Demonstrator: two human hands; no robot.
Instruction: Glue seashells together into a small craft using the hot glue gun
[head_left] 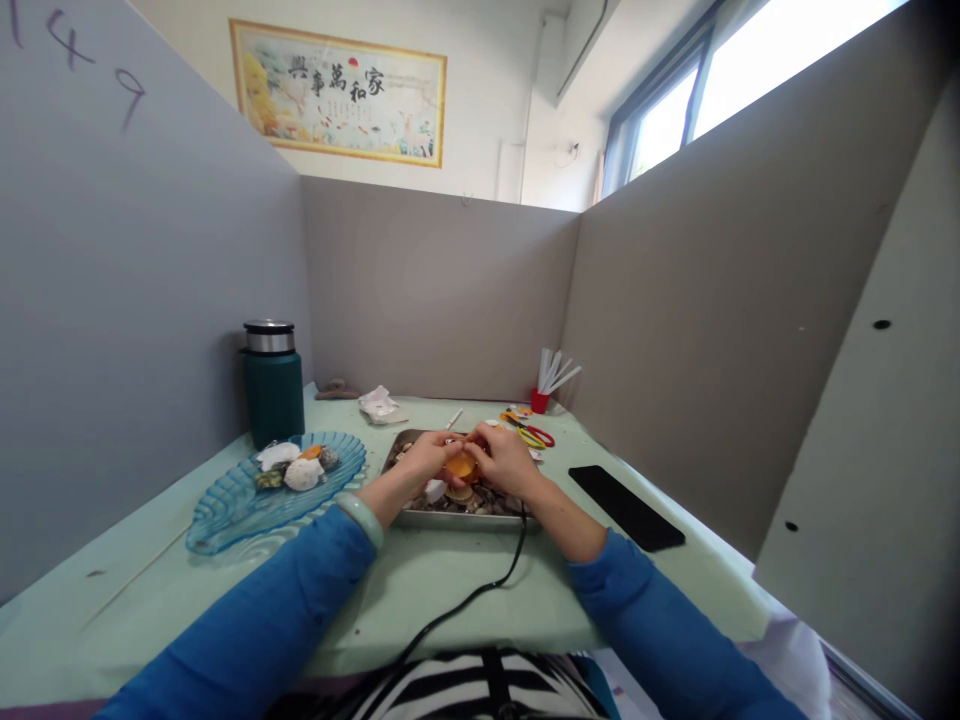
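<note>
Both hands meet over a shallow metal tray (465,521) filled with shells and stones. Between them is a rounded orange shell (461,466), partly covered by the fingers. My left hand (429,458) grips its left side, fingers bent inward, with a pale bangle (361,518) on the wrist. My right hand (502,462) pinches the shell from the right, thumb and fingertips close to those of the left. Beneath the hands, several shells show in the tray, including a ribbed tan one (459,495). A black cable (480,592) runs from the tray's right side towards my body.
To the left, a blue glass dish (225,505) bears shells and coral-like pieces beside a green bottle (274,390). Scissors (536,435) and a red cup of white sticks (540,400) stand behind right. A black phone-like slab (626,507) lies right. Grey partitions (442,290) enclose the table.
</note>
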